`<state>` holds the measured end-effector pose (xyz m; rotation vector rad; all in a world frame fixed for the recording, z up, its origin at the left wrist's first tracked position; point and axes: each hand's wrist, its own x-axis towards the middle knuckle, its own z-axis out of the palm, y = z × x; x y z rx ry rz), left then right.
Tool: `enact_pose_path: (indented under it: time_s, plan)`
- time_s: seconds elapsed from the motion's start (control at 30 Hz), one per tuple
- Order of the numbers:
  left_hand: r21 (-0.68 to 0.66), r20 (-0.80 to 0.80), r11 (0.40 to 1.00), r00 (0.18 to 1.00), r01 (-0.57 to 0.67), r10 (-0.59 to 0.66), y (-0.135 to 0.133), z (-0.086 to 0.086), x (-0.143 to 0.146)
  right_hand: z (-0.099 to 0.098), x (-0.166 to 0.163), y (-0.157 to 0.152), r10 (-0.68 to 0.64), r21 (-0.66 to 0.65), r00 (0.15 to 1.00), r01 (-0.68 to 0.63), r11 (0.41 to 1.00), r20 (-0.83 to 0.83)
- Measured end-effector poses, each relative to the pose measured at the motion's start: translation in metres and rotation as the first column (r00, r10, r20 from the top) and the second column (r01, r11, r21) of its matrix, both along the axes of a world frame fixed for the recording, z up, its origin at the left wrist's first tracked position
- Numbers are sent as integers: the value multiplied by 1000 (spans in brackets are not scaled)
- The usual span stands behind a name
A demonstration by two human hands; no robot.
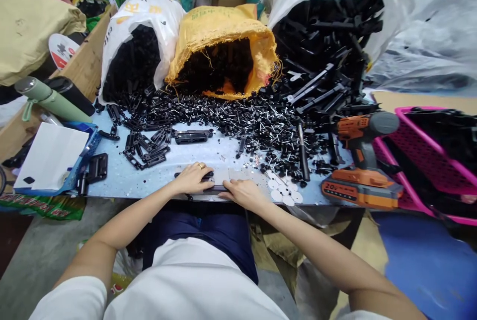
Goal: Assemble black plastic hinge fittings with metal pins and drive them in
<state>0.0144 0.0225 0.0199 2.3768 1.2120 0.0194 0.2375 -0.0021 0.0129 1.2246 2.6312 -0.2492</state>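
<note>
I note the black part near the counter's front edge, long axis side to side, partly beneath the left hand. The right hand is farther, beside a pale plate. Left fingers curve over the part; whether either hand pinches, I cannot tell.

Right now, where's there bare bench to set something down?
Mostly bare blue tabletop, with specks: between the black rectangular part and left hand; narrower strip between the long black part and right hand. Crowded: screws before the yellow sack; cordless drill and white discs farther right.
</note>
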Motion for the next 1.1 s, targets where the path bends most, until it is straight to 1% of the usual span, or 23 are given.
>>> enact_pose_path:
  time_s: [0.1, 0.2, 0.27, 0.37, 0.47, 0.6, 0.7, 0.73, 0.8, 0.87, 0.9, 0.93, 0.97, 1.0, 1.03, 1.07, 1.1]
  plan:
    - [36, 13, 999, 1000, -8, 7, -3, 0, 1, 6, -3, 0, -31, -3, 999, 31, 1000, 18]
    - [108, 29, 994, 999, -30, 27, -8, -2, 1, 15, -9, -3, -73, 36, 997, 72, 997, 38]
    - [140, 55, 989, 998, -51, 43, -10, -4, -2, 22, -12, -5, -74, 64, 996, 71, 995, 51]
    - [178, 106, 982, 994, -56, 38, -13, -8, -7, 35, -16, -7, -33, 121, 997, 24, 992, 73]
    - [244, 158, 968, 987, -54, 15, -13, -12, -12, 48, -19, -3, 14, 176, 995, -30, 984, 95]
    - [278, 182, 960, 983, -34, -18, -12, -16, -15, 60, -24, 5, 79, 163, 991, -95, 982, 105]
    - [263, 170, 960, 984, -93, 49, -14, -17, -13, 57, -23, 13, 48, 182, 995, -64, 981, 91]
    - [247, 155, 963, 985, -107, 69, -15, -17, -11, 53, -21, 16, 49, 191, 996, -64, 980, 80]
    - [205, 122, 976, 991, -77, 53, -12, -16, -5, 40, -14, 22, 68, 209, 997, -76, 975, 43]
    - [198, 114, 980, 993, -28, 5, 5, -12, 2, 23, -3, 26, 76, 232, 997, -71, 970, -12]
    - [214, 120, 976, 993, -34, 8, 19, -10, 5, 14, 2, 27, 73, 244, 996, -59, 968, -46]
    - [246, 126, 966, 991, -76, 46, 38, -7, 8, 5, 8, 26, 64, 257, 995, -41, 965, -82]
    - [273, 127, 950, 985, -150, 118, 61, -4, 9, -3, 14, 24, 54, 267, 992, -21, 964, -115]
    - [301, 110, 918, 966, -257, 234, 86, -2, 10, -10, 19, 21, 49, 270, 988, -8, 963, -144]
    - [339, 74, 870, 932, -359, 355, 112, -1, 10, -15, 23, 16, 46, 270, 985, 1, 963, -168]
    - [367, 23, 831, 897, -418, 441, 136, 0, 8, -20, 27, 11, 42, 267, 981, 10, 964, -188]
    - [388, -28, 810, 873, -439, 487, 158, -1, 7, -22, 31, 6, 37, 261, 978, 18, 965, -206]
